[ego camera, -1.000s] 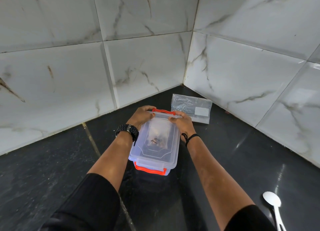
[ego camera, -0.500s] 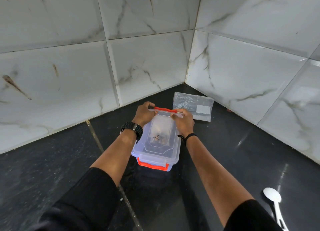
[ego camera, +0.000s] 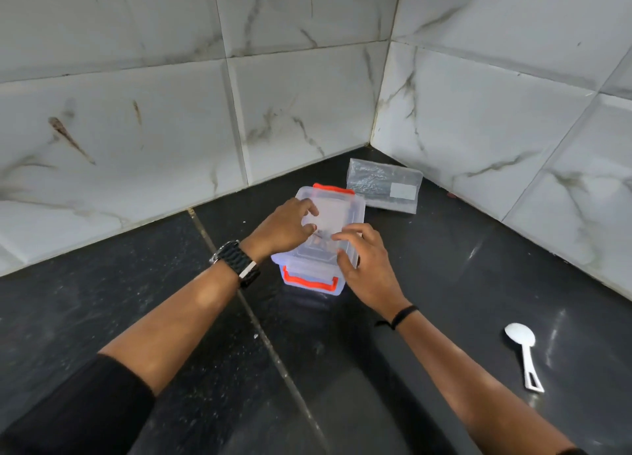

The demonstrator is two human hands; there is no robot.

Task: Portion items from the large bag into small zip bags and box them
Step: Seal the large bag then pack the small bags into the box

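Note:
A clear plastic box with orange clips at both short ends stands on the black counter, its lid on. Dark items show dimly through the lid. My left hand rests on the lid's left half with fingers loosely bent. My right hand lies over the box's right side, fingers spread on the lid, thumb at the near right corner. A clear packet of zip bags with a white label lies flat behind the box, near the wall corner.
A white plastic spoon lies on the counter at the right. Marble-patterned wall tiles close the counter in at the back and right, meeting in a corner. A grout seam runs diagonally across the dark counter.
Both hands have come back from the far orange clip to the middle of the lid. The far clip now shows uncovered.

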